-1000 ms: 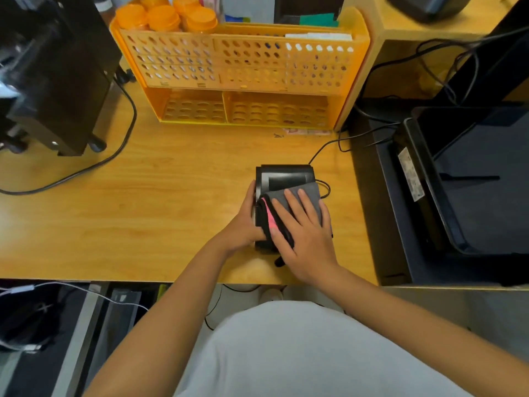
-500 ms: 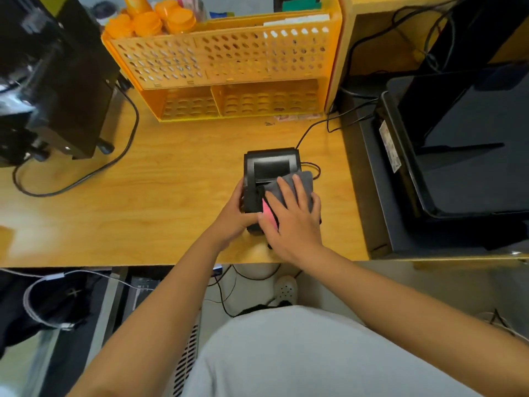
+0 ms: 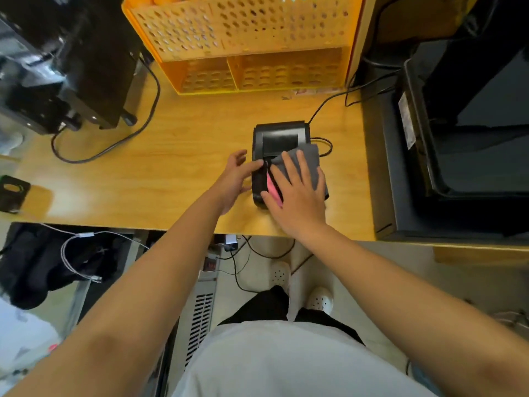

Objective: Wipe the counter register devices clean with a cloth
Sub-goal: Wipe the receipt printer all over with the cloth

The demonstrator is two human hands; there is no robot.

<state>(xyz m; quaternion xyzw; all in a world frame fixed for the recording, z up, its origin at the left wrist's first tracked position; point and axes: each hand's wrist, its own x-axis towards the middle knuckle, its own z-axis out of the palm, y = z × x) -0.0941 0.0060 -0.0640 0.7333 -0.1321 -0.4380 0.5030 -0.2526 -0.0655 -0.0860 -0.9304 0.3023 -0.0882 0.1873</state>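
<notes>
Since the frame half a second back, the left hand (image 3: 233, 179) has loosened from the small black plastic receipt printer (image 3: 279, 144): earlier it clasped the printer's left side, and now its fingers are spread and relaxed, only the fingertips (image 3: 256, 164) touching the printer's left edge. The right hand (image 3: 297, 202) has stayed flat on the folded grey cloth with a pink inner layer (image 3: 310, 164), fingers straight and fanned, pressing it onto the front and right part of the printer's top.

Taking the printer as the landmark: it sits on the light wooden counter (image 3: 171, 167), near the counter's front edge. The cloth covers its near half and hangs a little over its right side, while the dark window on the far half stays uncovered. A thin black cable (image 3: 326, 103) runs from the printer's far right corner away toward the back. Behind the printer stands an orange perforated plastic organiser rack (image 3: 243, 38). Well to the left of the printer is a large black machine (image 3: 86, 61) with its own black cord (image 3: 143, 121) looping over the wood. To the right of the printer, beyond the counter's edge, lies a black tray-like device (image 3: 423, 156).
</notes>
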